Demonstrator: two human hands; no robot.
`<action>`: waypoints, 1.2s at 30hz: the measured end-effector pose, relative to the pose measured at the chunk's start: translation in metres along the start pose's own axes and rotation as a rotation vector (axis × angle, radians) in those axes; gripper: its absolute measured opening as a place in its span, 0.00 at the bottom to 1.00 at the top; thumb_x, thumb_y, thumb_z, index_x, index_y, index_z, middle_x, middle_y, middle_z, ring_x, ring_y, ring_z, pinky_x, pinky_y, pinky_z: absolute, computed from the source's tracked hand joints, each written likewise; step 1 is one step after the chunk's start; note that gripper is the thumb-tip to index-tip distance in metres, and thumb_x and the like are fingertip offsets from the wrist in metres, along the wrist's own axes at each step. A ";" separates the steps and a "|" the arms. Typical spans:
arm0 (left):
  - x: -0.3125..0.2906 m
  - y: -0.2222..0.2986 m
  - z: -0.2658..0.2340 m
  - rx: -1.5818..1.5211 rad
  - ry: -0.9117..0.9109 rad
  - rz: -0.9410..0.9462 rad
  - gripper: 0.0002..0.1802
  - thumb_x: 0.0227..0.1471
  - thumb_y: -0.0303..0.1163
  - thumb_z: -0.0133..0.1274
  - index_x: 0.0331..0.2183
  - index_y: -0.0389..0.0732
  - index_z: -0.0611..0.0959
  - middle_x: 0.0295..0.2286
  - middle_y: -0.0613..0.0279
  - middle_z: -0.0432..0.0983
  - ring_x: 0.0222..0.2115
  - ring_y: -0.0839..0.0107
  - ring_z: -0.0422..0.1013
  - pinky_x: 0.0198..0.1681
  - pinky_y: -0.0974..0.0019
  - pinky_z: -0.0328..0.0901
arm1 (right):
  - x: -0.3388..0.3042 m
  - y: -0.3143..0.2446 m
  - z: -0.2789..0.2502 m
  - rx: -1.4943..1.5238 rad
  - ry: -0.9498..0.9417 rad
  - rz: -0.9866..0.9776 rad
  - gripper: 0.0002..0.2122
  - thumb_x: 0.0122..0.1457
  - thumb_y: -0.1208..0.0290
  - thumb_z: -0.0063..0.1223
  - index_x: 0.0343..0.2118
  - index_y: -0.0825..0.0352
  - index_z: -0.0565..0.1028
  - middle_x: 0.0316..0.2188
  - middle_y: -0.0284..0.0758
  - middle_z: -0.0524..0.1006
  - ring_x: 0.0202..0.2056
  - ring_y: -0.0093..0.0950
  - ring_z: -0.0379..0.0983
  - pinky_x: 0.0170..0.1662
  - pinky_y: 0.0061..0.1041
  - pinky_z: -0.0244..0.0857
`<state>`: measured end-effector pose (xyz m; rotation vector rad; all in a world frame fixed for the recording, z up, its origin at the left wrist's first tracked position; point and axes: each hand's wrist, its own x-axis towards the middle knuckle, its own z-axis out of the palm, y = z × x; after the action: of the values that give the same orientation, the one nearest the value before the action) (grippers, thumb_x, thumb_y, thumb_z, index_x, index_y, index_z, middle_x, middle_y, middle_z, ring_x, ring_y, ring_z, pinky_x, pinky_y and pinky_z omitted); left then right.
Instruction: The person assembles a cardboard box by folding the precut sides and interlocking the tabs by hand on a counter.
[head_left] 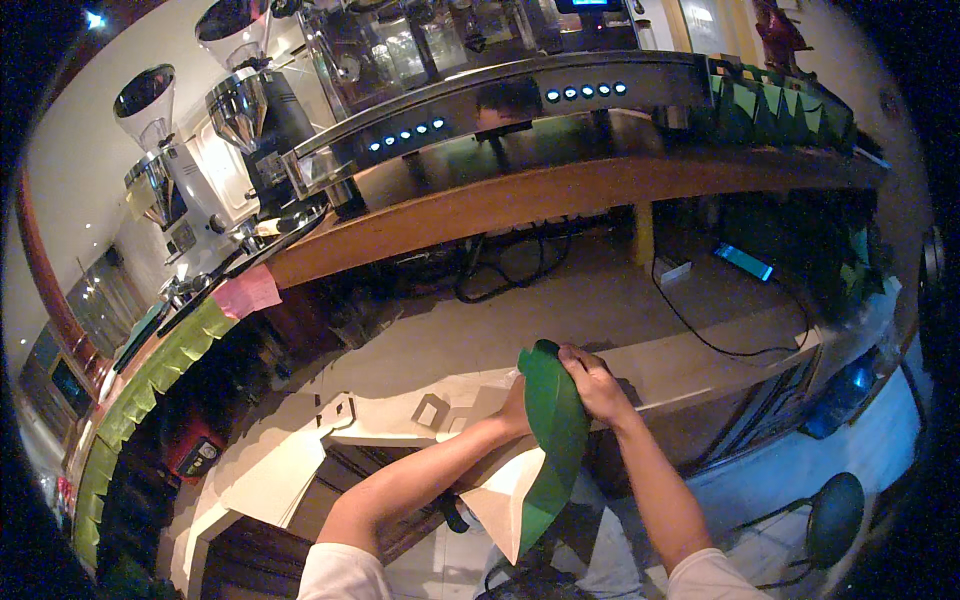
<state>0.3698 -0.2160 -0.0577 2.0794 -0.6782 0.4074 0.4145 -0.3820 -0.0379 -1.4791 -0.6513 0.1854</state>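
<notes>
In front of me hangs a curved green sheet (558, 430), upright with its top edge curled. A cream-coloured sheet or underside (505, 490) shows at its lower left, tapering to a point; whether the two are one piece I cannot tell. My right hand (594, 387) is closed on the upper right edge of the green sheet, thumb near the top. My left hand (514, 408) is at its left edge, with the fingers hidden behind it. Below both hands are the shelf's front edge and the floor.
An espresso machine (500, 100) and two coffee grinders (252, 120) stand on the wooden counter (480, 200). Yellow-green paper (165, 370) fringes its left edge. On the lower shelf, a lit phone (743, 262) lies near a black cable (690, 325). A dark round seat (835, 520) is at lower right.
</notes>
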 end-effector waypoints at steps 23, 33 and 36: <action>-0.016 -0.008 0.002 -0.260 0.060 -0.145 0.11 0.46 0.33 0.63 0.32 0.37 0.82 0.29 0.59 0.80 0.29 0.66 0.74 0.31 0.59 0.68 | -0.004 -0.010 0.008 0.014 -0.053 -0.059 0.19 0.67 0.58 0.51 0.49 0.72 0.79 0.46 0.39 0.83 0.48 0.29 0.77 0.56 0.27 0.65; -0.008 -0.003 -0.005 0.004 0.067 0.019 0.12 0.45 0.34 0.64 0.31 0.38 0.82 0.27 0.59 0.79 0.28 0.64 0.74 0.31 0.58 0.67 | 0.001 -0.007 0.009 0.023 -0.046 -0.124 0.20 0.68 0.57 0.51 0.49 0.73 0.78 0.47 0.40 0.82 0.49 0.30 0.77 0.56 0.28 0.66; 0.000 0.005 -0.004 0.018 0.061 0.053 0.12 0.44 0.34 0.64 0.30 0.38 0.82 0.27 0.60 0.79 0.27 0.65 0.74 0.31 0.58 0.67 | -0.002 -0.010 0.005 -0.018 0.008 -0.090 0.20 0.68 0.57 0.50 0.49 0.73 0.78 0.46 0.40 0.82 0.48 0.30 0.77 0.56 0.28 0.66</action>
<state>0.3665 -0.2153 -0.0520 2.0608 -0.6968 0.5072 0.4080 -0.3801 -0.0289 -1.4642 -0.7131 0.1039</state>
